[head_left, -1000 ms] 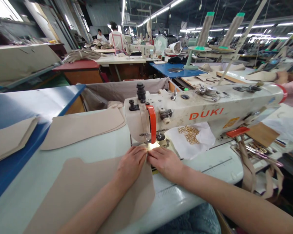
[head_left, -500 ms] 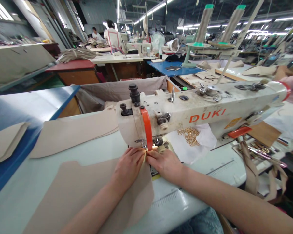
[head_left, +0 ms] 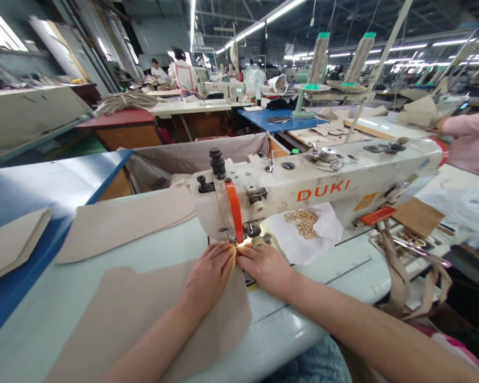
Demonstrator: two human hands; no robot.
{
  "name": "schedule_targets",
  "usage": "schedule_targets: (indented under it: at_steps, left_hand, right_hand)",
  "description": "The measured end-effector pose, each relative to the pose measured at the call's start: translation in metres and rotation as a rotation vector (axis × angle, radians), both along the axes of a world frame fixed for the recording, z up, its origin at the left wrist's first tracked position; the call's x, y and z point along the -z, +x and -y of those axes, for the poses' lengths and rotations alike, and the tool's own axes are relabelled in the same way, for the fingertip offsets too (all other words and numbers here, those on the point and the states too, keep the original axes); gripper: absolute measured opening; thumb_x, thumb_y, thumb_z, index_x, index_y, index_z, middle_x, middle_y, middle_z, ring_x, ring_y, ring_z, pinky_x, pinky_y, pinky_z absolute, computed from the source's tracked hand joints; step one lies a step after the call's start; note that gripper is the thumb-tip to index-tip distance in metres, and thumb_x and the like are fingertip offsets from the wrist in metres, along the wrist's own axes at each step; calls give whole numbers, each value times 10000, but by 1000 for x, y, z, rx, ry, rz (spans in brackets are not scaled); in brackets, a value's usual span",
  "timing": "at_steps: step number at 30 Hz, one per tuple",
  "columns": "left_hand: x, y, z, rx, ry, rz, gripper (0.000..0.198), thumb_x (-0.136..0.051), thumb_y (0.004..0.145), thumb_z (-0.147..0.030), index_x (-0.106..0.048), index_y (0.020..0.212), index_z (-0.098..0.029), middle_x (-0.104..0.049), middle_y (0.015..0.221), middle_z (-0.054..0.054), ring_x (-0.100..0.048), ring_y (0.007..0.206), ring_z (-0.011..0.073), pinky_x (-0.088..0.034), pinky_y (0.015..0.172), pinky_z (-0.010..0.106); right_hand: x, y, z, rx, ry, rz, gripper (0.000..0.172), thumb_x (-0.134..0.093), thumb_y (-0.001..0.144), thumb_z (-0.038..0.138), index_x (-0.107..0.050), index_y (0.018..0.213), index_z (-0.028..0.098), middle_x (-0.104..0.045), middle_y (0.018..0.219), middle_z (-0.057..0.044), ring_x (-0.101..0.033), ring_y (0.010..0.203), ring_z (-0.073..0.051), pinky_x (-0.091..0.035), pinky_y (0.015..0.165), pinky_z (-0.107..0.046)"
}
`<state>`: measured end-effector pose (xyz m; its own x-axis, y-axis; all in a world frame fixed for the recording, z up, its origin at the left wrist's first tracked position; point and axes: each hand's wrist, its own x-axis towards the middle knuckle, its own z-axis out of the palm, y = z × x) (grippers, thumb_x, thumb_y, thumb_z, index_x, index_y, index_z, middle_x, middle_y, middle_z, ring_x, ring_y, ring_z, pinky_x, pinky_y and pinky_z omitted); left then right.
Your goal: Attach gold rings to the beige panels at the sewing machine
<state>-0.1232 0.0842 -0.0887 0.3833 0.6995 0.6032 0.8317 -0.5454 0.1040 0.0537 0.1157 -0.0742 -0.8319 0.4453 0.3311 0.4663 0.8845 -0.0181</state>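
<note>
The panel (head_left: 131, 303) lies on the worktop (head_left: 75, 282), near left of the machine (head_left: 283, 183). It looks light, flexible, probably best guided by its edge. There the left hand (head_left: 209, 271) and right hand (head_left: 267, 268) keep fingers narrow; whether pinching, I cannot tell.

left hand (head_left: 208, 272) and right hand (head_left: 266, 268) close together, fingers (head_left: 220, 250) bent, forearms (head_left: 355, 308) bare.

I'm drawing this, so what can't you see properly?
All in the head view:
Sewing machine's needle tip: hidden by the left hand and right hand.
Beige fabric panel: crossed by the left forearm, cut off by the bottom edge.
Pink sleeve's wearer: cut off by the right edge.
Gold-coloured metal pieces: too small, heaped to count.
</note>
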Motion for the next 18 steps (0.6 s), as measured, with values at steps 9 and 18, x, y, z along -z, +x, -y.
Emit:
schedule_targets:
  at_steps: [9,18]
  left_hand:
    - [7,-2,9,-12,-74,-74,309,-362,912,-143,-631,1064,-130,-689,1056,119,-610,1046,229,-531,900,410]
    - [8,-1,7,-39,-102,-128,293,-357,913,-149,-615,1051,-146,-681,1073,102,-595,1089,218,-519,925,381]
  right_hand:
    - [5,5,5,-56,7,-39,93,-543,906,181,-622,871,148,-657,998,-58,-564,976,-186,-446,878,-298]
    - [1,4,5,-51,-9,-23,101,-548,901,179,-633,872,133,-663,999,-72,-567,977,-195,-455,866,-309]
